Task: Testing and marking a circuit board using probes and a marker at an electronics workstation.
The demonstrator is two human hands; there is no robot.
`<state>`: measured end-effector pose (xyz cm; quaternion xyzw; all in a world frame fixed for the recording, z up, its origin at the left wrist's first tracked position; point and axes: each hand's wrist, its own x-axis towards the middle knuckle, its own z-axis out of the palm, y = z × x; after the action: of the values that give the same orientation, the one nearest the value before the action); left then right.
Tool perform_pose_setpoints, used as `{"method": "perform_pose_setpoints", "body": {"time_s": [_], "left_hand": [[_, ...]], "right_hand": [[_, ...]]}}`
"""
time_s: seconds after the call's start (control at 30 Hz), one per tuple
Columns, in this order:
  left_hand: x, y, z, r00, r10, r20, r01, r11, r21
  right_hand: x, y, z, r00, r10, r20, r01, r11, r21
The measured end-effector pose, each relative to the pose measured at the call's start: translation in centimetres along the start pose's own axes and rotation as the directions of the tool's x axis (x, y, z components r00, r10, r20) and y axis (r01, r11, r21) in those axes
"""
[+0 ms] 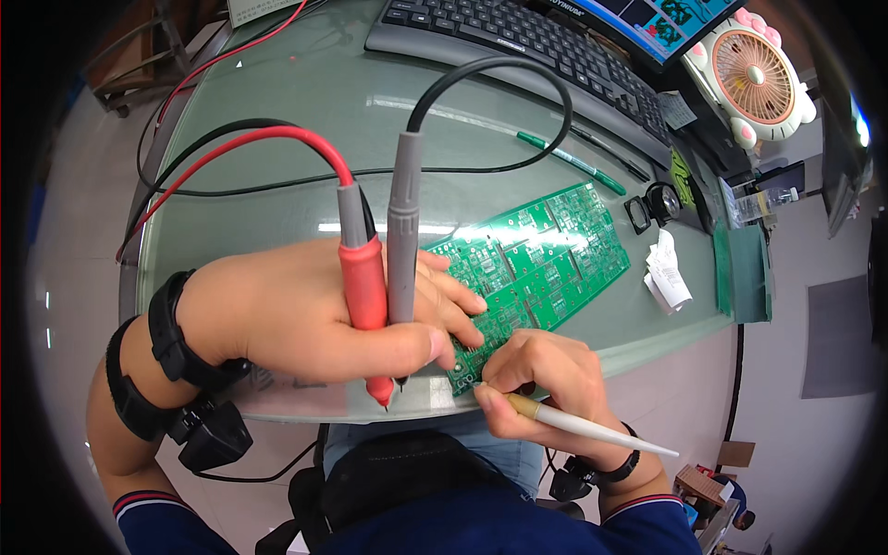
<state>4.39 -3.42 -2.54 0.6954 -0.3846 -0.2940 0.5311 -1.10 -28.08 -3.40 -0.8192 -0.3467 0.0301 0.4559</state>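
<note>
A green printed circuit board (546, 268) lies slantwise on the table near its front edge. My left hand (287, 305) grips two test probes between thumb and fingers, a red one (363, 287) and a grey one (404, 213). Both probe tips point down beside the board's left end, apart from it. Other fingers of that hand rest on the board. Closed around a slim white-handled tool with a tan grip (592, 432), my right hand (560, 370) is at the board's near corner. The tool's working tip is small, so its exact kind is unclear.
Red and black probe leads (250, 139) loop across the table's left side. Behind the board lie a green pen (573, 163), a black pen (610, 153) and a keyboard (518, 46). A small black-framed lens (659, 203) and crumpled paper (666, 273) sit right; a fan (754, 79) stands farther back.
</note>
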Motion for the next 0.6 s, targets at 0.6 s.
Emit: {"method": "perform_pose_setpoints", "body": {"time_s": [0.6], "left_hand": [[0.06, -0.38, 0.13, 0.999, 0.035, -0.039, -0.033, 0.999, 0.040]], "right_hand": [[-0.55, 0.54, -0.70, 1.000, 0.022, 0.008, -0.023, 0.988, 0.152]]}}
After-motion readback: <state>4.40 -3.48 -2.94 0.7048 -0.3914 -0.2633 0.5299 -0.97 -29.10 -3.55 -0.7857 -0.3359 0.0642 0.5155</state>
